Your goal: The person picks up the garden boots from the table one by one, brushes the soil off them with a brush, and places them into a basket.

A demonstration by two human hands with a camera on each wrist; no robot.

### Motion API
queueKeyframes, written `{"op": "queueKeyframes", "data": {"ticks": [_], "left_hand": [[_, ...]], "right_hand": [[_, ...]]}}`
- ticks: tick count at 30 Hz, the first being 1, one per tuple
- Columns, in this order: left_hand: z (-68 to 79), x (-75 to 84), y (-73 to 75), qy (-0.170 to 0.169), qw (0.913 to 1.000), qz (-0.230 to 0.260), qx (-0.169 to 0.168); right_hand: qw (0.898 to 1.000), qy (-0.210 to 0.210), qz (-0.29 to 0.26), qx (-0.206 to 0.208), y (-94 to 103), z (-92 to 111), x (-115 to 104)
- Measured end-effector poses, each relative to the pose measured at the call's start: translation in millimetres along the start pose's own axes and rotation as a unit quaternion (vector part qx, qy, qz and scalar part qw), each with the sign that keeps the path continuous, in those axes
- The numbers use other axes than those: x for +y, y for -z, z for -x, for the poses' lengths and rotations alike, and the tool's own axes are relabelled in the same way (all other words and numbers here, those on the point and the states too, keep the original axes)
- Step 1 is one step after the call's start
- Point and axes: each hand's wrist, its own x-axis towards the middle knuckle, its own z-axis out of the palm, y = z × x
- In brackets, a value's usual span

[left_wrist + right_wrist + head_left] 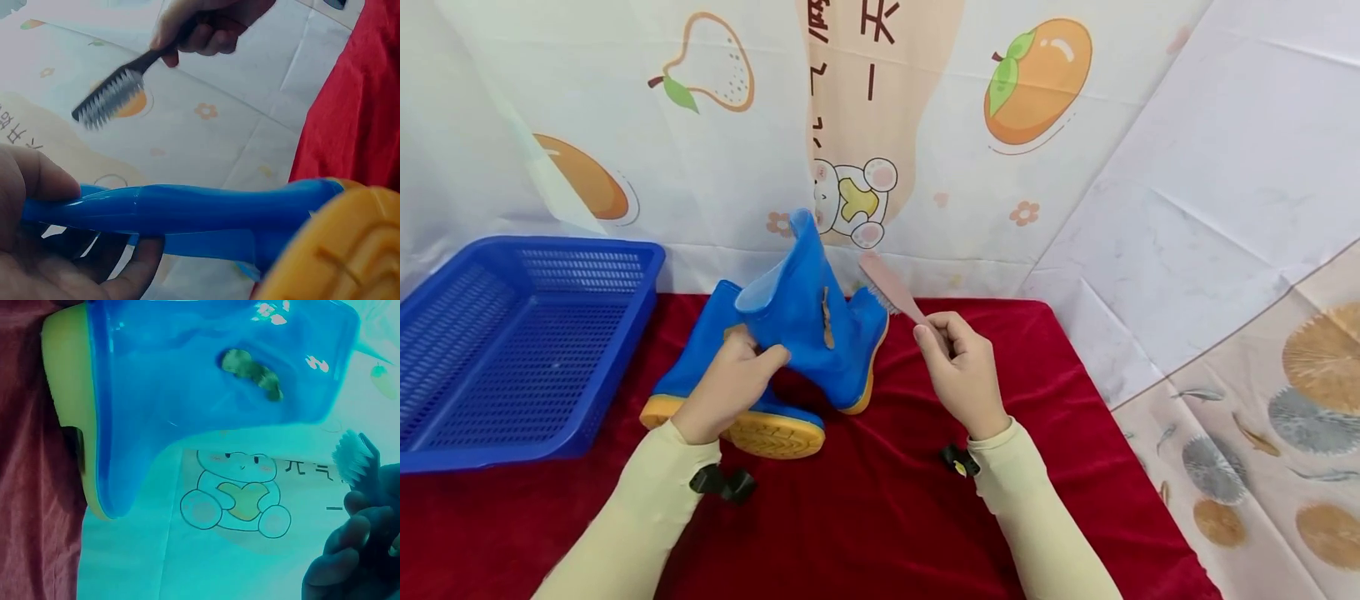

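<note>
My left hand (727, 382) grips the shaft of a blue rain boot (790, 312) near its top opening, the boot tilted with its yellow-edged sole to the right. In the left wrist view the thumb lies over the shaft and the fingers curl beneath. A brown smear (253, 374) marks the side of this boot. To its right, my right hand (964, 372) holds a pink brush (891, 285) by the handle, its white bristles (112, 100) apart from the boot. A second blue rain boot (703, 337) lies on its side behind the left hand, yellow sole showing.
A blue perforated plastic basket (658, 258) stands at the left. Dark red cloth (880, 517) covers the table. Behind it hangs a white curtain (940, 100) printed with fruit and a cartoon animal, and patterned cloth (1240, 450) drapes at the right.
</note>
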Motion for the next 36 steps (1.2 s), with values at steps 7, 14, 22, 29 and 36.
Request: {"op": "queueKeyframes", "data": {"ticks": [7,14,22,29,36], "left_hand": [[-13.0,21.4,-4.5,-0.047,0.9946,-0.091,-0.02],[-7.5,-7.0,17.9,-0.002,0.9995,-0.022,0.024],[-5.5,-10.8,18.4,-0.016,0.998,-0.061,-0.004],[-1.6,-4.9,20.3,-0.041,0.9953,-0.085,0.02],[2.4,-2.9,21.9,-0.072,0.9936,-0.086,0.009]], "right_hand": [[1.0,-0.005,0.026,0.005,-2.1,1.0,1.1],[0.995,0.023,0.086,-0.033,-11.4,4.4,29.2],[0.987,0.034,0.146,-0.051,-14.3,6.0,51.3],[0.99,0.063,0.117,-0.048,-17.6,9.0,50.0],[0.989,0.107,0.089,-0.053,-22.9,10.6,50.5]]}}
